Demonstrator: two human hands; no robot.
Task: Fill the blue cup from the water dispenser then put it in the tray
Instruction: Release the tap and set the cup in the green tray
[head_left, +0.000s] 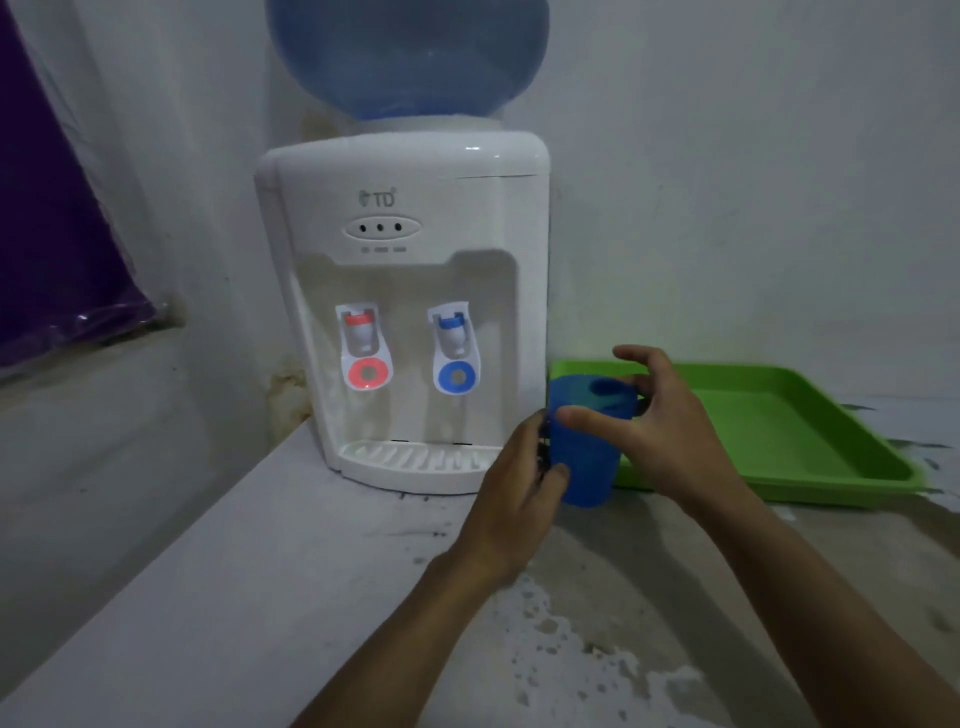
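The blue cup is held upright just above the counter, to the right of the white water dispenser. My left hand grips its left side at the handle. My right hand rests against its right side and rim, thumb across the front, fingers spread. The dispenser has a red tap and a blue tap above a drip tray. The green tray lies on the counter behind and right of the cup. Whether the cup holds water cannot be seen.
A large blue water bottle sits on top of the dispenser. The grey counter runs toward me, with a pale stained patch near my arms. A wall stands close behind; purple fabric hangs at the left.
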